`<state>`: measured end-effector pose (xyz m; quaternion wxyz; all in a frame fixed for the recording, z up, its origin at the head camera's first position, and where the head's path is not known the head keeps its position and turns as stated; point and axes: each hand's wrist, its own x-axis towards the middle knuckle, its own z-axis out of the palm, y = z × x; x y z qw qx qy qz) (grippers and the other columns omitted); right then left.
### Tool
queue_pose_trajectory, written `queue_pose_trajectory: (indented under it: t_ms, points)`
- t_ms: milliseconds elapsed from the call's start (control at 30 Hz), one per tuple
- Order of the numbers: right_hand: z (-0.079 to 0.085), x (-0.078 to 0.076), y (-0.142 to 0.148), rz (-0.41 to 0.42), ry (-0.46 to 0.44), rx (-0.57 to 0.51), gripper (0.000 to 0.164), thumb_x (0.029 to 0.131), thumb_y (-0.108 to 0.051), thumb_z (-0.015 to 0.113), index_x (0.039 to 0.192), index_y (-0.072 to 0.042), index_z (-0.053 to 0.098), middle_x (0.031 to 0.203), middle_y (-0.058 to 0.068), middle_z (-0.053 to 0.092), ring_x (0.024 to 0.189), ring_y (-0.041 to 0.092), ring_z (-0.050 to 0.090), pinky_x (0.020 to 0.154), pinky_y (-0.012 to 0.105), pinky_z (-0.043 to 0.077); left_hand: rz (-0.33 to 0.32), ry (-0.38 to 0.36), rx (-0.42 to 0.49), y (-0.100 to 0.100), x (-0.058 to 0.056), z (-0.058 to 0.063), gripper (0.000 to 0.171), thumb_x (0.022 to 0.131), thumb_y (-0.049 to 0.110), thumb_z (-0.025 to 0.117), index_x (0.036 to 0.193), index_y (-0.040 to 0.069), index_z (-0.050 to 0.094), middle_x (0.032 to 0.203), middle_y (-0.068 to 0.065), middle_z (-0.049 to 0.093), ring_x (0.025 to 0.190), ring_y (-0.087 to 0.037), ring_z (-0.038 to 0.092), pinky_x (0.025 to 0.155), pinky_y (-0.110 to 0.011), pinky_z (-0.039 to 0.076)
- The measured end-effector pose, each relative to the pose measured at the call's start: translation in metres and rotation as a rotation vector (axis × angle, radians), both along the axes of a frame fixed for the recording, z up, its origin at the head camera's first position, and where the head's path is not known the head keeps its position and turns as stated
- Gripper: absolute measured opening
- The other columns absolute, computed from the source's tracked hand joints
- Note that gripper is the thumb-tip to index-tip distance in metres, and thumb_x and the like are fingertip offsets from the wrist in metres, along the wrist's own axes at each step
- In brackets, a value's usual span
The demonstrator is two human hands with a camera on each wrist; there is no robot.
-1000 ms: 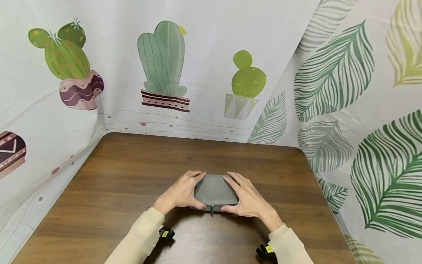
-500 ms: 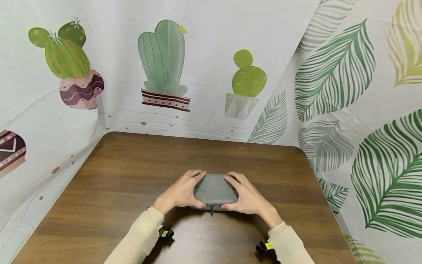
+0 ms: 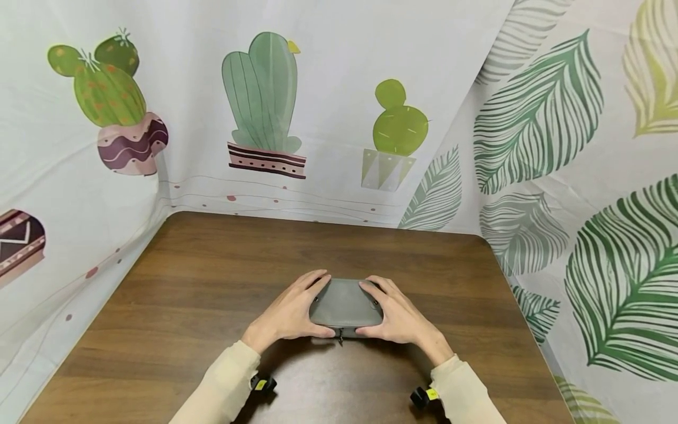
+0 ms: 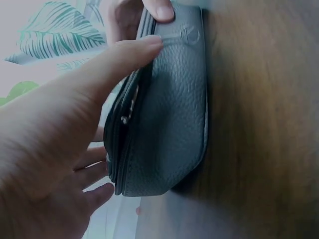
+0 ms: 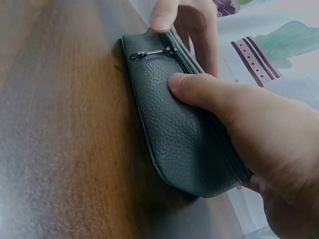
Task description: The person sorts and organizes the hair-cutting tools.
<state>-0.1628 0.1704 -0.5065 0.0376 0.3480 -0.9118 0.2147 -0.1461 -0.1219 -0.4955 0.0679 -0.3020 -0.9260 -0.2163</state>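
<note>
A grey pebbled-leather zip pouch point(image 3: 346, 301) lies on the wooden table, with a zip along its upper edge. My left hand point(image 3: 288, 309) grips its left side, thumb on the front face and fingers round the far side. On the right side my right hand point(image 3: 399, 312) holds it the same way. The metal zip pull point(image 5: 152, 53) hangs at the front middle, between the two thumbs. In the left wrist view a small metal fitting point(image 4: 130, 105) shows at the pouch's end, by the zip. What is inside the pouch is hidden.
The brown wooden table point(image 3: 228, 253) extends around the pouch on all sides. A white cloth with cactus prints point(image 3: 328, 106) hangs behind it, and a leaf-print cloth point(image 3: 529, 135) hangs along the right.
My left thumb has slid a little right along the pouch's front, closer to the zip pull, and the left wrist has shifted slightly left and down. The right hand stays nearly still.
</note>
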Motion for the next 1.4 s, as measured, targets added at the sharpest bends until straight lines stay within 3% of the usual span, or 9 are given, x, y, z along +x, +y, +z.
queue_pose_trajectory:
  t_ms: [333,567,800,1033,1233,1400]
  points:
    - [0.001,0.001,0.000,-0.014,-0.015,0.004,0.103,0.075,-0.067,0.079,0.156,-0.012,0.048,0.155,0.013,0.042,0.139,0.019,0.035,0.103,0.046,0.047,0.089,0.097,0.159,0.003,0.020,0.008,0.081,0.089,0.055,0.074,0.153,0.012,0.051,0.150,-0.004,0.050,0.135,-0.019,0.043,0.106,-0.046,0.046]
    - [-0.001,0.002,0.000,-0.016,-0.010,-0.002,0.103,0.075,-0.067,0.079,0.156,-0.012,0.049,0.155,0.013,0.042,0.138,0.018,0.035,0.102,0.046,0.049,0.130,0.192,0.284,0.008,0.033,0.009,0.056,0.088,0.044,0.077,0.132,0.010,0.066,0.123,0.000,0.065,0.110,-0.014,0.056,0.088,-0.039,0.053]
    - [-0.001,0.002,0.000,-0.015,-0.012,-0.010,0.102,0.075,-0.068,0.079,0.155,-0.012,0.049,0.155,0.013,0.042,0.139,0.019,0.035,0.104,0.047,0.047,0.134,0.239,0.343,0.017,0.045,0.006,0.036,0.084,0.034,0.081,0.108,0.008,0.071,0.097,0.000,0.069,0.085,-0.013,0.059,0.068,-0.032,0.054]
    - [-0.001,0.001,0.000,-0.006,-0.004,-0.035,0.101,0.074,-0.064,0.082,0.153,-0.010,0.052,0.153,0.012,0.044,0.137,0.017,0.036,0.104,0.045,0.048,0.110,0.279,0.314,0.031,0.058,-0.008,0.021,0.081,0.030,0.082,0.090,0.013,0.071,0.082,0.006,0.065,0.070,-0.008,0.061,0.057,-0.024,0.054]
    - [-0.002,0.000,0.000,0.004,0.009,-0.043,0.100,0.073,-0.062,0.083,0.151,-0.008,0.054,0.150,0.013,0.046,0.136,0.018,0.038,0.104,0.045,0.048,0.150,0.347,0.241,0.042,0.068,-0.018,0.015,0.080,0.029,0.081,0.077,0.017,0.074,0.068,0.009,0.064,0.053,0.000,0.053,0.043,-0.021,0.047]
    - [-0.002,0.000,-0.001,0.011,0.028,-0.055,0.099,0.072,-0.061,0.085,0.150,-0.007,0.055,0.148,0.013,0.048,0.134,0.019,0.040,0.103,0.045,0.048,0.197,0.334,0.196,0.048,0.071,-0.023,0.018,0.081,0.031,0.080,0.067,0.021,0.073,0.057,0.012,0.060,0.046,0.001,0.047,0.038,-0.023,0.041]
